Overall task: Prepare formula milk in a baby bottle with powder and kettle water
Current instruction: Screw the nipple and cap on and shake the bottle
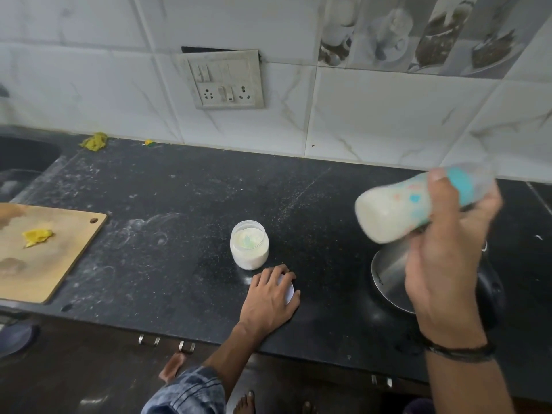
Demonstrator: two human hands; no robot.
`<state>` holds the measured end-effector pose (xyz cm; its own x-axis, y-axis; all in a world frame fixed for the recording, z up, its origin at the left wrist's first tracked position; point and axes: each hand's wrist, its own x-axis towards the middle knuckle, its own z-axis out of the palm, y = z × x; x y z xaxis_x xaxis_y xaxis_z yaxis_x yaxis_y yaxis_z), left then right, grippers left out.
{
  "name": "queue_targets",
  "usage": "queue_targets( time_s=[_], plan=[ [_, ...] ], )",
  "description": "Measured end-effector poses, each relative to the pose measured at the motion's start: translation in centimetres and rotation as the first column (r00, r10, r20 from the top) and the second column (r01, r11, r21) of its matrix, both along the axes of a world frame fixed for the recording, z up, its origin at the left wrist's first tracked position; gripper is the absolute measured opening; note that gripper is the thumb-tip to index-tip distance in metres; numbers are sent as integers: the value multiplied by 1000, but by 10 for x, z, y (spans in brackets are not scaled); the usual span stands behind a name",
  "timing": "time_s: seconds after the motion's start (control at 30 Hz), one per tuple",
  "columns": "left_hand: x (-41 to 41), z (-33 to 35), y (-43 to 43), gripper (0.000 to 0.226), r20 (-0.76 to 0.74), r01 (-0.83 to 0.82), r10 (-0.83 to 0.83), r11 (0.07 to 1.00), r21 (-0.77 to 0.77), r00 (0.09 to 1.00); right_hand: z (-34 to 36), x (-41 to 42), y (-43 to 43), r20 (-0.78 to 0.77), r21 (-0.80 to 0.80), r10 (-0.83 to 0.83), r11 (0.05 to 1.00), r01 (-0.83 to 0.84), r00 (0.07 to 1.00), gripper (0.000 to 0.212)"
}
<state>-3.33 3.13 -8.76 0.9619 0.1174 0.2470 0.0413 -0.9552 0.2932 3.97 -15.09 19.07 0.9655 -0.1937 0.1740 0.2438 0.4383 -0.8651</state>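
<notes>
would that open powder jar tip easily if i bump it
Probably not: the jar looks squat and wide-based, with powder filling most of it, so it would likely slide on the smooth counter. Being open, any tip would likely spill powder.

Smeared by motion, up and right of the powder jar (249, 245): the baby bottle (388, 213), print reduced to turquoise and pink blotches, far end washed out and partly covered by the gripping right hand (448, 264). Right of the jar, behind that same hand, only a slice of the steel kettle (391, 273). Just in front of the jar, barely an edge of the white lid (289, 291) under the curled fingers of the left hand (270, 297). Inside the jar, a pale green shape, too blurred to name. Far left of the jar, cutting board (59, 264) and sink (27, 153), both cut by the frame edge. Behind and left of the jar, by the wall, a yellow-green scrap (94, 141), too small to identify.
</notes>
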Motion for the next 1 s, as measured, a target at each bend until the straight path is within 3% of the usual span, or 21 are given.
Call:
queue_targets(
  time_s=[0.07, 0.17, 0.33, 0.47, 0.6, 0.73, 0.87, 0.9, 1.0],
  plan=[
    [-1, 1, 0, 41, -13, 2, -2, 1000, 0, 1000, -1, 3, 1, -15, 36, -30, 999, 31, 999, 64],
    [-1, 1, 0, 40, -3, 2, -2, 1000, 1, 1000, -5, 2, 1, -41, -116, 102, 988, -106, 994, 57],
    [0, 2, 0, 42, -36, 9, -9, 1000, -5, 999, 0, 3, -1, -2, 69, -67, 995, 67, 998, 65],
    [0, -1, 1, 39, -6, 6, -6, 1000, -10, 1000, 1, -1, 2, 14, -128, 121, 985, -119, 992, 61],
    [0, -1, 0, 41, -25, 4, -4, 1000, -4, 1000, 2, -2, 2, 24, 67, -14, 998, 13, 1000, 69],
    [-1, -1, 1, 38, 4, 0, 0, 1000, -14, 1000, -2, -4, 3, 4, -125, 117, 985, -116, 993, 57],
    [0, 3, 0, 40, -29, 6, -6, 1000, -7, 1000, -2, -3, -2, 33, 75, -28, 997, 25, 999, 70],
    [-1, 3, 0, 41, -34, 10, -10, 1000, -5, 999, -3, -2, -1, 28, 69, -5, 998, 3, 1000, 68],
    [-2, 4, 1, 40, -16, 9, -9, 1000, -9, 1000, -10, -4, 3, -6, -163, 186, 969, -185, 982, 54]
  ],
)
